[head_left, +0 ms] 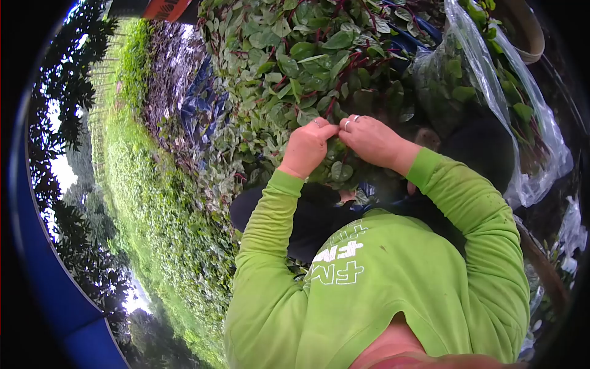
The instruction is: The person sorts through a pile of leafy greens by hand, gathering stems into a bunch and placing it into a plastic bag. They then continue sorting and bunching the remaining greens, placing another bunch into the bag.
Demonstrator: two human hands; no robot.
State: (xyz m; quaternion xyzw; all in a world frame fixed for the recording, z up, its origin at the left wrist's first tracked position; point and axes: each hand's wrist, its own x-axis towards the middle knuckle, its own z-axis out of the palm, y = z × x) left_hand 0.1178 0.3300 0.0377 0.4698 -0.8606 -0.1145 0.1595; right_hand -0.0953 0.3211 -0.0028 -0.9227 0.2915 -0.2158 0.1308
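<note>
My left hand (306, 147) and my right hand (376, 141) meet at the fingertips over a large heap of leafy greens (301, 55) with dark red stems. Both hands are closed in a pinch, with rings on the fingers. A red stem (330, 106) rises from between the fingertips, its leaves spreading among the heap. Which hand grips it more firmly cannot be told. Below the hands, a loose leafy sprig (341, 171) hangs near my right wrist.
A clear plastic bag (541, 147) holding leafy stems stands at the right, near a basket rim (536, 43). Blue sheeting (200, 101) lies left of the heap. Green plants (153, 178) grow farther left. An orange item (167, 9) is at the top.
</note>
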